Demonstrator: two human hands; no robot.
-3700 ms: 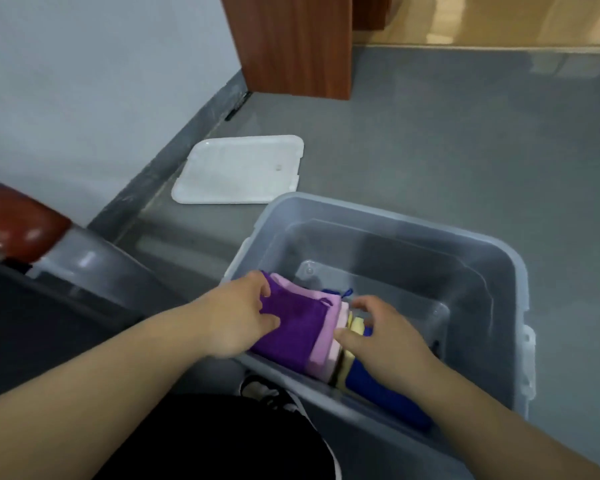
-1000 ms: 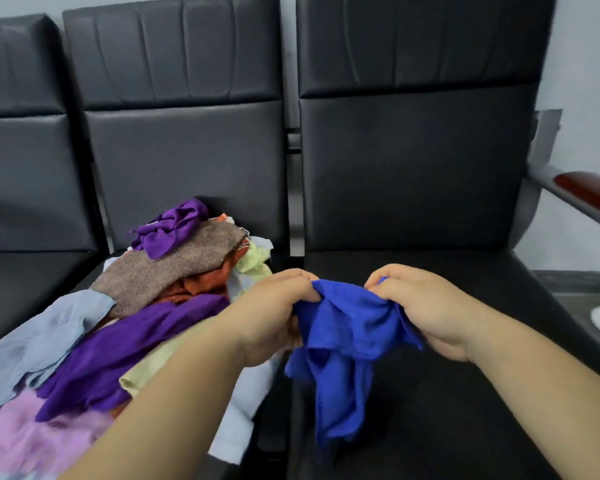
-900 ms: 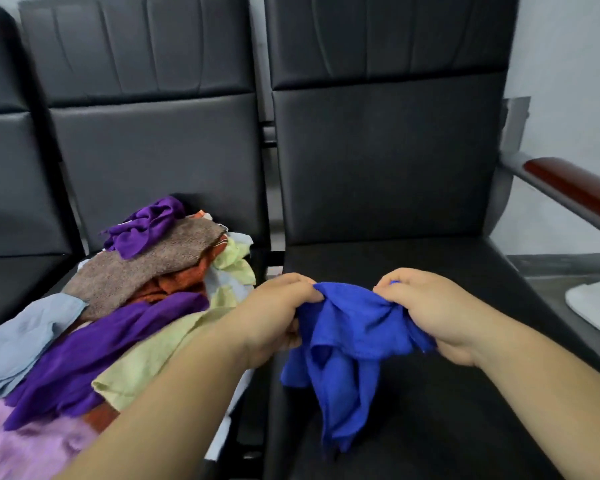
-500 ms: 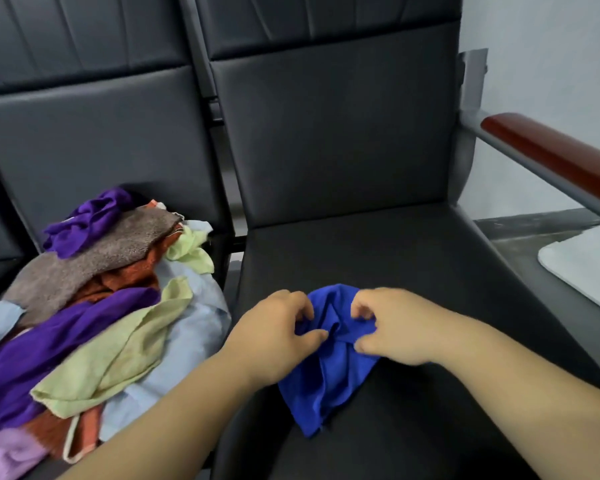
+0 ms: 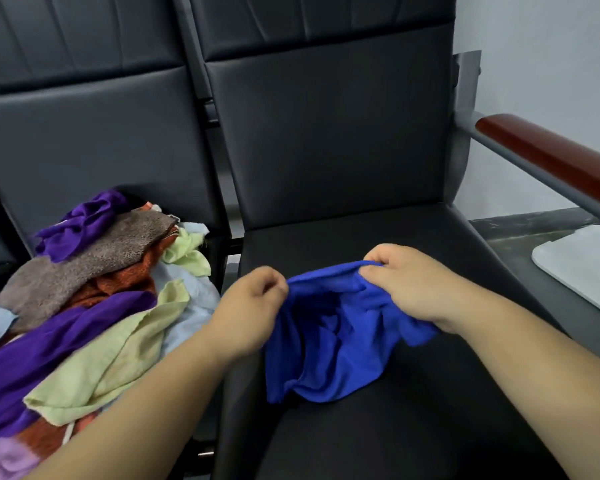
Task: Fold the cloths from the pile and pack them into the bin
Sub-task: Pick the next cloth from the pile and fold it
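From the head view, your left hand [image 5: 253,306] and right hand [image 5: 406,285] each pinch the top edge of the one blue cloth [image 5: 329,344], which sags onto the seat [image 5: 395,427]. Pull the edge taut and find both corners before laying it flat to fold. One pile [image 5: 94,306] sits beside it, with at least seven overlapping cloths. The bin is out of view.

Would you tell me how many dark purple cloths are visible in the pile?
2: a bunched purple cloth atop the pile, and a long purple cloth across its front. Others may be buried.
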